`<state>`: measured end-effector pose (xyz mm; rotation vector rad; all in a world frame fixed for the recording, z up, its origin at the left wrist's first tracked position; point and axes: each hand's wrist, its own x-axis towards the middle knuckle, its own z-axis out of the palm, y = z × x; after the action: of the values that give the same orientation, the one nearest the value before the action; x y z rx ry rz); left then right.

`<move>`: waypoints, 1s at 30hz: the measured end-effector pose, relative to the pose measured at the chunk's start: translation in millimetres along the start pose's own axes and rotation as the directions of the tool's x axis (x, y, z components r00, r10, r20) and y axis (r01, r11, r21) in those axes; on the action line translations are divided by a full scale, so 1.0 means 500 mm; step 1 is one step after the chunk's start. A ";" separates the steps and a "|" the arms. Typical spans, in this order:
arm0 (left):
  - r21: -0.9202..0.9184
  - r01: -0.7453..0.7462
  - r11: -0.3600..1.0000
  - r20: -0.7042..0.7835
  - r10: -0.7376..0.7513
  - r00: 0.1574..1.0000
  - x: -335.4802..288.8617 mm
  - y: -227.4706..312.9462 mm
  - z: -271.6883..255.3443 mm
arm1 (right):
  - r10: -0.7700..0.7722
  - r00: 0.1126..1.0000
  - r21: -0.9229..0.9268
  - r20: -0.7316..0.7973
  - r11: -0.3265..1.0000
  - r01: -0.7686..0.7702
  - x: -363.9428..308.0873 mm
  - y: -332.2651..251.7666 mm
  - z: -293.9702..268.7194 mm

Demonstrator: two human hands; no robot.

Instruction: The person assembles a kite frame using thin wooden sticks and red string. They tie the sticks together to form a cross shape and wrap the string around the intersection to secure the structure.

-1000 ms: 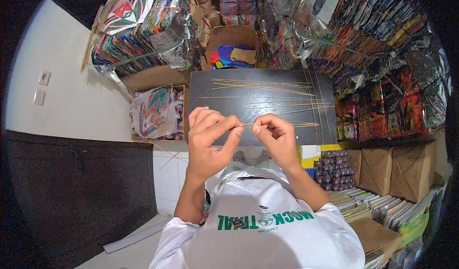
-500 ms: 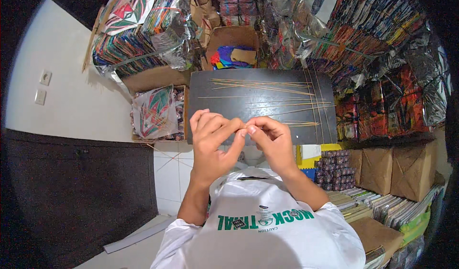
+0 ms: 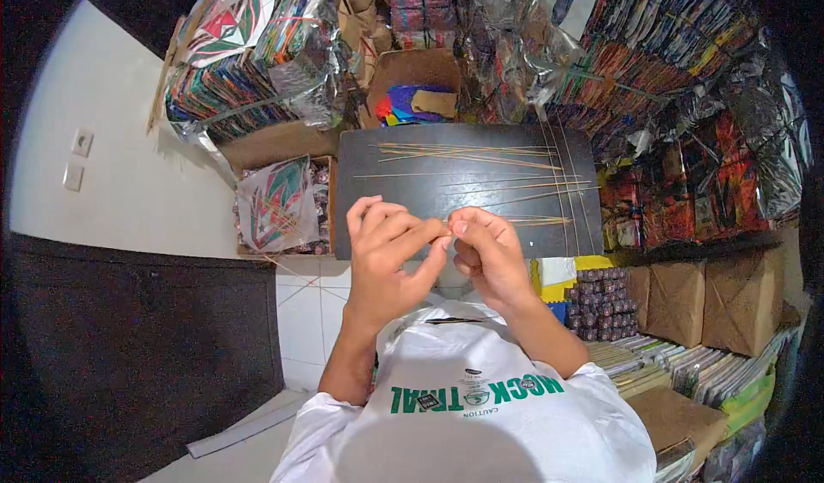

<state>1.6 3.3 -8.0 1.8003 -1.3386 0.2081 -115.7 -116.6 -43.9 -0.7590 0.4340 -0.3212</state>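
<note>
My left hand [image 3: 390,247] and my right hand [image 3: 489,251] meet fingertip to fingertip over the near edge of a dark table [image 3: 412,200]. Each one pinches with thumb and forefinger, and the other fingers of the left are loosely curled. Whatever lies between the fingertips is too small to make out. Thin bamboo sticks [image 3: 468,153] lie across the tabletop beyond my hands, mostly sideways. A few more sticks [image 3: 541,220] are beside my right hand, partly hidden behind it. Two long thin sticks [image 3: 562,170] cross the table's right side lengthwise.
Left of the table stands a cardboard box [image 3: 333,213] with a printed kite sheet [image 3: 279,204] on top. Another carton [image 3: 421,63] with colourful pieces is behind the table. Wrapped stacks [image 3: 249,80] crowd the back. Brown parcels [image 3: 742,303] and small dark packs [image 3: 601,304] sit at right.
Both hands have shifted slightly to the right, still joined at the fingertips. My right fingers have curled in a little more. The sticks on the table look the same.
</note>
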 end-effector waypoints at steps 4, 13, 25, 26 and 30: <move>-0.028 0.007 1.000 0.007 -0.007 1.000 -0.002 -0.001 0.003 | -0.004 0.999 0.039 0.041 0.999 0.002 0.002 0.006 -0.010; -0.149 0.043 0.988 0.035 -0.038 0.999 0.003 -0.006 -0.002 | -0.002 0.992 -0.052 0.129 0.999 0.009 -0.005 -0.006 -0.017; -0.220 0.047 0.974 0.119 -0.021 0.993 0.019 -0.016 -0.008 | 0.098 0.989 -0.071 0.112 0.993 -0.091 -0.008 -0.025 -0.019; -0.223 0.055 0.973 0.124 -0.028 0.992 0.020 -0.017 -0.007 | 0.098 0.988 -0.069 0.118 0.994 -0.090 -0.006 -0.023 -0.022; -0.204 -0.008 0.979 0.133 0.035 0.990 0.020 -0.026 -0.004 | 0.116 0.987 -0.089 0.110 0.990 -0.106 -0.006 -0.028 -0.019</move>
<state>17.4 -1.4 -8.0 1.6524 -1.4213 -0.0408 -124.6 -130.2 -39.0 -0.8266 0.3811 -0.1551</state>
